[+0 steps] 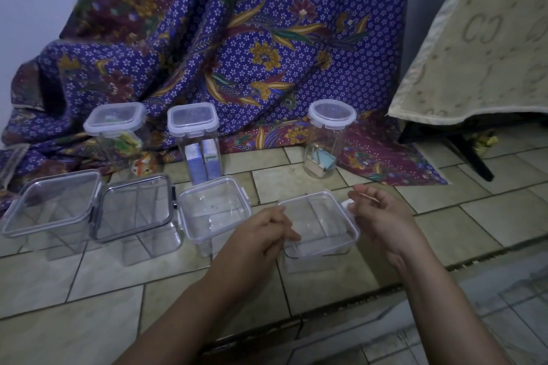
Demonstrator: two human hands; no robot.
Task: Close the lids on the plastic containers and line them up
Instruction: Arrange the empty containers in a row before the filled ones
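Observation:
Several clear plastic containers stand on a tiled floor. The nearest, a small square container (318, 227) with its lid on, sits between my hands. My left hand (267, 231) grips its left edge with curled fingers. My right hand (376, 210) touches the white latch on its right side. To the left stand a small lidded container (215, 210), a dark-rimmed container (135, 210) and a larger clear container (50, 204) in a rough row. Behind them stand two tall square jars (114, 130) (197, 139) and a round jar (326, 136), all lidded.
A purple patterned cloth (237, 38) drapes over the back and onto the floor. A beige cover (480, 47) hangs at the right over a dark stand leg (471, 157). A floor step edge (370, 290) runs across the foreground.

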